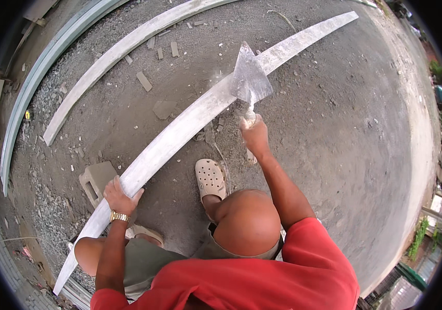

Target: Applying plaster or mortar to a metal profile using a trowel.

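A long, narrow plank (pixel 174 137) coated in whitish dust runs diagonally from the lower left to the upper right. My left hand (pixel 121 198) grips it near its lower end, thumb on top and fingers over the far edge. Closed round the handle of a pointed trowel (pixel 249 77) is my right hand (pixel 255 135). The trowel's grey triangular blade lies over the plank, past its middle, and hides part of it. White residue coats the trowel's neck. A hollow concrete block (pixel 102 178) sits by the plank, close to my left hand.
Another pale plank (pixel 104 64) lies farther off to the left, with light blue-green lengths (pixel 29 101) beyond it. Small flat offcuts (pixel 144 81) and gravel (pixel 40 206) are scattered over the grey ground (pixel 334 150). My foot in a beige clog (pixel 210 178) is between plank and knee.
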Motion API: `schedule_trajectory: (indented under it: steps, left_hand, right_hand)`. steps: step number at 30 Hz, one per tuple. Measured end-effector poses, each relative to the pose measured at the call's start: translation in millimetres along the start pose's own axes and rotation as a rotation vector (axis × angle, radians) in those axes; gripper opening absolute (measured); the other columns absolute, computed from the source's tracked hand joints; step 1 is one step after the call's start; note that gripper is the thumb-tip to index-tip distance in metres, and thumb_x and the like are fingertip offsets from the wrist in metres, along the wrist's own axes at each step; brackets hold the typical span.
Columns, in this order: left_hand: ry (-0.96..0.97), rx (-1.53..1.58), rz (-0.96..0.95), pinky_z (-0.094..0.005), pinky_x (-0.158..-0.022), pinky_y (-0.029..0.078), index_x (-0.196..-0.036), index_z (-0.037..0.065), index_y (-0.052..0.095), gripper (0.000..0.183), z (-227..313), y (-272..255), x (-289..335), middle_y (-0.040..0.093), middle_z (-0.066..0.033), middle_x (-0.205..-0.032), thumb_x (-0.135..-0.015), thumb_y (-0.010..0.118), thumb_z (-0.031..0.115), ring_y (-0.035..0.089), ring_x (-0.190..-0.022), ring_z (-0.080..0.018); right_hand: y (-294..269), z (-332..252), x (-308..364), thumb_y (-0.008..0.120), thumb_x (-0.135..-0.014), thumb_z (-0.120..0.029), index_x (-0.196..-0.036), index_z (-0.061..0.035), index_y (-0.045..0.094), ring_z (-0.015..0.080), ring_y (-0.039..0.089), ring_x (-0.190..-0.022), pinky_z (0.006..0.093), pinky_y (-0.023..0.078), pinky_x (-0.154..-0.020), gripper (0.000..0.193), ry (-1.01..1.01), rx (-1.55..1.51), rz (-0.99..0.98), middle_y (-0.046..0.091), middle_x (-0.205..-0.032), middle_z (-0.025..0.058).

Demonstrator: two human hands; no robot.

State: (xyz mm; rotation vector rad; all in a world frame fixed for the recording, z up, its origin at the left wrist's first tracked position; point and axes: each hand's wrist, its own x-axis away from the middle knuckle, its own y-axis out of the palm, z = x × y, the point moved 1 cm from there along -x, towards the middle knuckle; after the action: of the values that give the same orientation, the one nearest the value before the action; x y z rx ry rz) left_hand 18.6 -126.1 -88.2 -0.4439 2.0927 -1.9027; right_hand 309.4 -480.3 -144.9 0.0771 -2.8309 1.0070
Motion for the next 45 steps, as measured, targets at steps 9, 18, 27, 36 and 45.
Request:
schedule_trajectory:
  steps: [9, 18, 27, 36, 45]
  left_hand:
    - [0.005, 0.037, -0.004, -0.0509, -0.095, 0.032, -0.13, 0.0, 0.041, 0.097, 11, 1, -9, 0.048, -0.021, -0.118, -0.06, 0.076, 0.058, 0.044, -0.109, -0.037]
    - [-0.004, 0.024, 0.014, -0.0495, -0.094, 0.031, -0.128, 0.001, 0.042, 0.094, -2, 0, 0, 0.049, -0.0185, -0.115, -0.06, 0.076, 0.057, 0.045, -0.106, -0.0352]
    - [-0.007, 0.069, -0.006, -0.0495, -0.093, 0.033, -0.128, 0.001, 0.043, 0.096, 7, -3, -7, 0.05, -0.0183, -0.116, -0.059, 0.076, 0.058, 0.045, -0.108, -0.0353]
    - [-0.022, 0.047, -0.008, -0.0483, -0.092, 0.033, -0.128, 0.001, 0.043, 0.093, 1, -2, -1, 0.05, -0.0178, -0.115, -0.059, 0.076, 0.055, 0.046, -0.107, -0.0345]
    - [-0.007, 0.076, 0.027, -0.0481, -0.091, 0.034, -0.127, 0.002, 0.044, 0.093, 6, -3, -7, 0.05, -0.0171, -0.114, -0.059, 0.076, 0.056, 0.046, -0.105, -0.034]
  right_hand:
    - [-50, 44, -151, 0.063, -0.084, -0.031, -0.078, 0.005, 0.062, 0.027, 0.063, -0.059, 0.0411, 0.045, -0.055, 0.036, 0.144, -0.171, 0.22, 0.063, -0.064, 0.0148]
    - [11, -1, 15, 0.066, -0.082, -0.029, -0.096, 0.0012, 0.054, 0.0447, 0.061, -0.085, 0.0467, 0.048, -0.075, 0.035, -0.042, 0.091, -0.02, 0.063, -0.085, 0.0262]
    - [-46, 47, -152, 0.063, -0.082, -0.03, -0.082, 0.006, 0.063, 0.0352, 0.065, -0.07, 0.0418, 0.048, -0.063, 0.036, 0.112, -0.001, 0.231, 0.064, -0.071, 0.0214]
    - [41, -2, 46, 0.067, -0.082, -0.026, -0.096, -0.0013, 0.056, 0.0355, 0.062, -0.08, 0.0407, 0.048, -0.073, 0.03, -0.021, -0.076, -0.012, 0.063, -0.082, 0.0203]
    - [-40, 35, -138, 0.062, -0.085, -0.025, -0.079, -0.0008, 0.057, 0.021, 0.055, -0.052, 0.0352, 0.043, -0.048, 0.026, 0.151, -0.279, 0.189, 0.056, -0.064, 0.0089]
